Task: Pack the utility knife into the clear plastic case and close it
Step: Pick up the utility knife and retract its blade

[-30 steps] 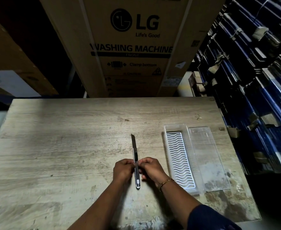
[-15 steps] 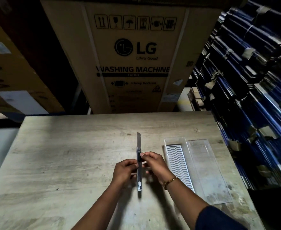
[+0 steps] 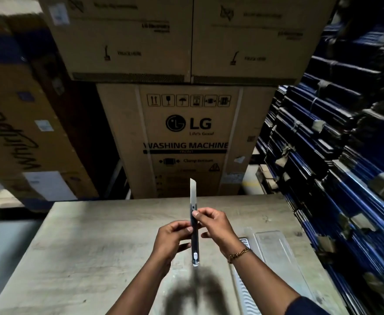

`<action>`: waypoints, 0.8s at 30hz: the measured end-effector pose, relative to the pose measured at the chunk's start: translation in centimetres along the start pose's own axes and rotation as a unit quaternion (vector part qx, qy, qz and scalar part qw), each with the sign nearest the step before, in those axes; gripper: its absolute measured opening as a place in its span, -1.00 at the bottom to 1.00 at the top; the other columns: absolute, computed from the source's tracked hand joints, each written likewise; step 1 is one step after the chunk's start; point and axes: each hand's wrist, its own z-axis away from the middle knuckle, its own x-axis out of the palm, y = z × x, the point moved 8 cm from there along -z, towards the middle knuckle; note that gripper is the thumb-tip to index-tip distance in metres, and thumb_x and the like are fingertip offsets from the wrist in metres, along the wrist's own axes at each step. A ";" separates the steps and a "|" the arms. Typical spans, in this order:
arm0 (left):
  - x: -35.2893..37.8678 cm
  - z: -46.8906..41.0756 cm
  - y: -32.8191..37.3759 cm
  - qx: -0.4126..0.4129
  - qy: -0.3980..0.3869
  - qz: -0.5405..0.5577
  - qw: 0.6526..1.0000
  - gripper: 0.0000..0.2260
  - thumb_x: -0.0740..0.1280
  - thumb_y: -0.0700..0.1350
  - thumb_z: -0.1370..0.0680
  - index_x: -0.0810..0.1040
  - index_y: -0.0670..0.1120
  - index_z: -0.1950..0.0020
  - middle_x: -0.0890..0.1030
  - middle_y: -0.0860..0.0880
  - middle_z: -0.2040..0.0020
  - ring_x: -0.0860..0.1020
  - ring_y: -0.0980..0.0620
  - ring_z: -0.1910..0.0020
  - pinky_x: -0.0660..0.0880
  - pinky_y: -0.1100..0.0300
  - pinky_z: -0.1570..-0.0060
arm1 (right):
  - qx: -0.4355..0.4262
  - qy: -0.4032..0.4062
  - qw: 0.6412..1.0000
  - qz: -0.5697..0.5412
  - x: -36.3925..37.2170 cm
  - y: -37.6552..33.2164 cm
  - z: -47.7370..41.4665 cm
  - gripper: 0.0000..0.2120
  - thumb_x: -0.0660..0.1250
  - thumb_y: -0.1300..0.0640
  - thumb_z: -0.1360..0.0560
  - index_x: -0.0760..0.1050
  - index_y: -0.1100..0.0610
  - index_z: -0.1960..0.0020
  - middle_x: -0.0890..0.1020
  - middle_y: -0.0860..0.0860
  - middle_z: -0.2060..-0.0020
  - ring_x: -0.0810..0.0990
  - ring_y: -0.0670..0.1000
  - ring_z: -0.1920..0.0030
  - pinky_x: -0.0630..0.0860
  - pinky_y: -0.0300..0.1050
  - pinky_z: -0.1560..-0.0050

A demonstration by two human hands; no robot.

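We hold the slim dark utility knife (image 3: pixel 194 226) upright above the pale wooden table (image 3: pixel 100 242), silver blade out (tip up). Our left hand (image 3: pixel 171 239) pinches its middle; our right hand (image 3: pixel 214 226) pinches higher, fingers closed on it. Right of the knife, the clear plastic case (image 3: pixel 275 248) lies open on the table.

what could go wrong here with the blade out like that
1. The blade is extended while both hands grip the utility knife; the right hand sits nearest it, so a slip could cut.
2. Packed like this, it may not fit the open clear plastic case or let it close.
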 end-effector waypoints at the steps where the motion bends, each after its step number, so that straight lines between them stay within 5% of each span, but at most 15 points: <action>1: 0.1 0.2 0.7 0.008 -0.002 0.001 1.000 -0.89 0.39 -0.31 -0.54 0.70 -0.18 0.01 0.77 -0.12 0.11 0.70 -0.08 0.09 0.63 -0.03 -0.01 | -0.006 0.000 1.000 -0.001 0.0 -0.8 0.1 -0.90 0.39 0.08 -0.55 0.64 0.09 0.09 0.70 -0.08 0.31 0.65 -0.17 0.30 0.50 -0.17 0.30; 6: 0.4 1.2 2.7 0.025 -0.010 0.004 1.000 -0.89 0.40 -0.28 -0.55 0.71 -0.16 0.00 0.77 -0.13 0.07 0.70 -0.06 0.06 0.64 0.03 0.06 | -0.030 -0.003 1.000 0.003 -0.2 -3.4 1.0 -0.80 0.39 0.07 -0.55 0.64 0.21 -0.01 0.70 -0.05 0.27 0.64 -0.15 0.26 0.50 -0.17 0.29; 24: 0.1 2.9 4.3 0.019 -0.033 0.055 0.998 -0.82 0.40 -0.25 -0.55 0.69 -0.17 -0.13 0.77 -0.14 -0.01 0.73 0.03 0.02 0.60 0.13 0.08 | -0.051 -0.015 0.999 0.003 0.7 -4.6 2.7 -0.88 0.41 0.12 -0.53 0.66 0.12 -0.03 0.70 -0.09 0.25 0.64 -0.16 0.24 0.49 -0.18 0.30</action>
